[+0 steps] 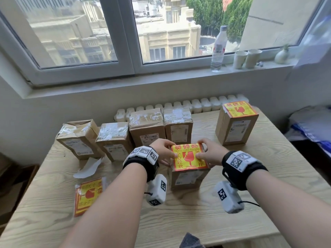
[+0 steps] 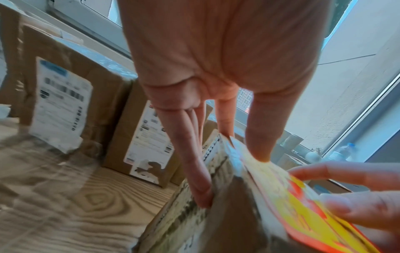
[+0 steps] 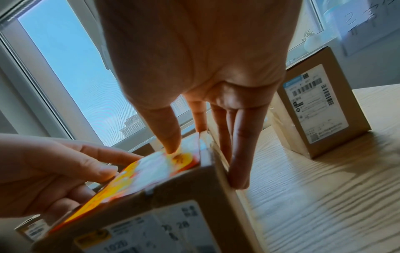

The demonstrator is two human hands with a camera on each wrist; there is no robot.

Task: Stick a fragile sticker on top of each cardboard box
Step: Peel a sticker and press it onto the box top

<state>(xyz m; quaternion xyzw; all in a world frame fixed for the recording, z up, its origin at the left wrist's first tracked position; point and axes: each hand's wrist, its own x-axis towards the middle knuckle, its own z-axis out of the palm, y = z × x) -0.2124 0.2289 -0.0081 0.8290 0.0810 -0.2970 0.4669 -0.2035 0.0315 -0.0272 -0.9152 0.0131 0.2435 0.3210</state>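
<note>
A small cardboard box (image 1: 188, 179) stands near the middle of the wooden table (image 1: 241, 221). A red-and-yellow fragile sticker (image 1: 188, 156) lies on its top. My left hand (image 1: 169, 152) has its thumb on the sticker's left edge, with straight fingers down the box's left side (image 2: 200, 186). My right hand (image 1: 206, 151) mirrors it: thumb (image 3: 171, 143) pressing the sticker (image 3: 151, 171), fingers straight down the right side. Another box (image 1: 236, 126) at the far right carries a sticker (image 1: 240, 109). Several taped boxes (image 1: 114, 138) stand in a back row without stickers.
A stack of spare stickers (image 1: 87, 196) lies at the front left, with a peeled white backing sheet (image 1: 89, 167) beyond it. A radiator (image 1: 197, 104) runs behind the table. A water bottle (image 1: 217, 49) and two paper cups (image 1: 247, 58) stand on the windowsill.
</note>
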